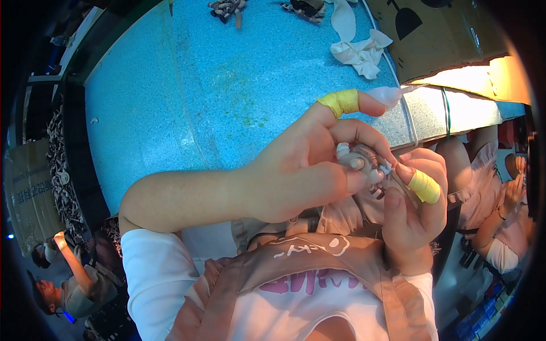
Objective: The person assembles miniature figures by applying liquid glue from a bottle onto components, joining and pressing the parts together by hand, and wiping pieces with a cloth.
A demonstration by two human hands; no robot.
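So the left hand [310, 162] has a small grey-and-brown ridged piece [368, 161] pinched between thumb and a curled finger, held up in front of the apron [318, 250]. The right hand [418, 207] is right at the piece's other side, thumb and fingers bent in, but it's cramped there and I can't tell if it's really gripping. My worry: it's tiny, so a lopsided pinch or a push from the right could pop it loose, and the tape [340, 104] probably dulls feel. Pose-wise, left forearm lies sideways along the table edge, taped finger raised near a pale squeeze bottle [385, 96]; right wrist comes up from below. Further out: blue table [153, 113], white cloth [364, 54], cardboard [449, 40].
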